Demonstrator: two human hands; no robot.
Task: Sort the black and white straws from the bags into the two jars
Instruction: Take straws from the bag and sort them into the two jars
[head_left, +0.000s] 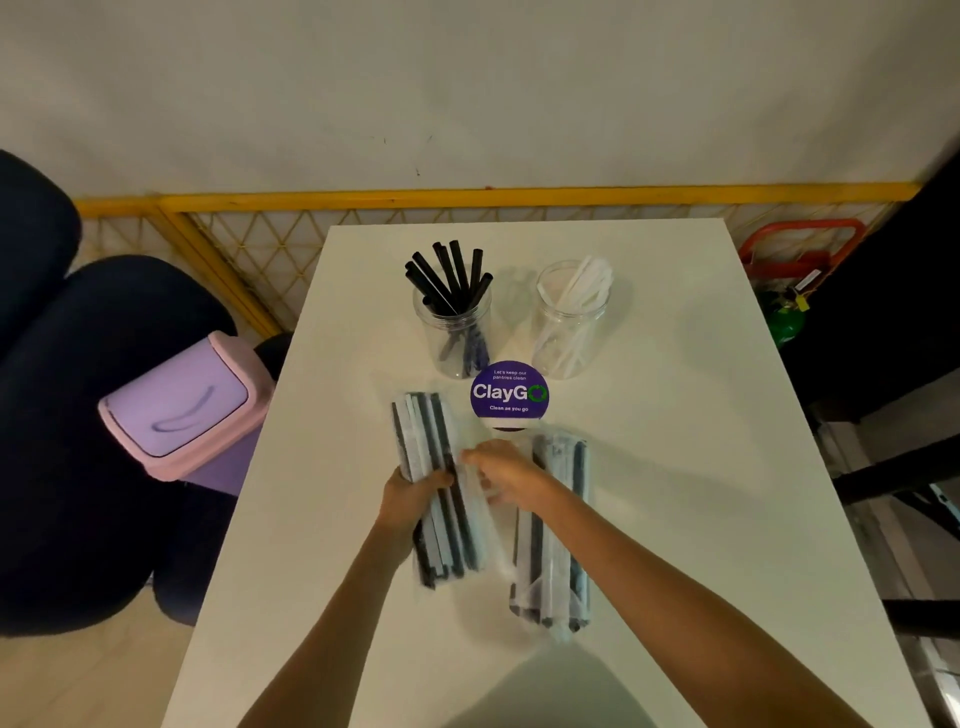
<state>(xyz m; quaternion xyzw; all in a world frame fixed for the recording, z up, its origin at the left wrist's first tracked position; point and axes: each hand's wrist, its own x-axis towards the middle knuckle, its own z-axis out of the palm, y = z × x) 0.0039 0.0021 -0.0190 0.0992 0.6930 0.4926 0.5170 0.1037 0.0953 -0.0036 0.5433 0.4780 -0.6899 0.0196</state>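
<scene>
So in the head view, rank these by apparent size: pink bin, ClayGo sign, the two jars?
1. bin
2. black-straw jar and white-straw jar: they look alike, so tied
3. sign

A shared workplace pantry: the round purple sticker (509, 391) on the white table (675, 415) reads "Let's keep our pantries clean", and a pink swing-lid bin (176, 400) stands beside it.

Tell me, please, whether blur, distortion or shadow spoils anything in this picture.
In the head view, the right hand is blurred, while the left hand gripping the left bag reads sharper; the wide lens splays the table edges; the white straws nearly vanish against their clear jar; a soft shadow lies on the table's near edge.
</scene>
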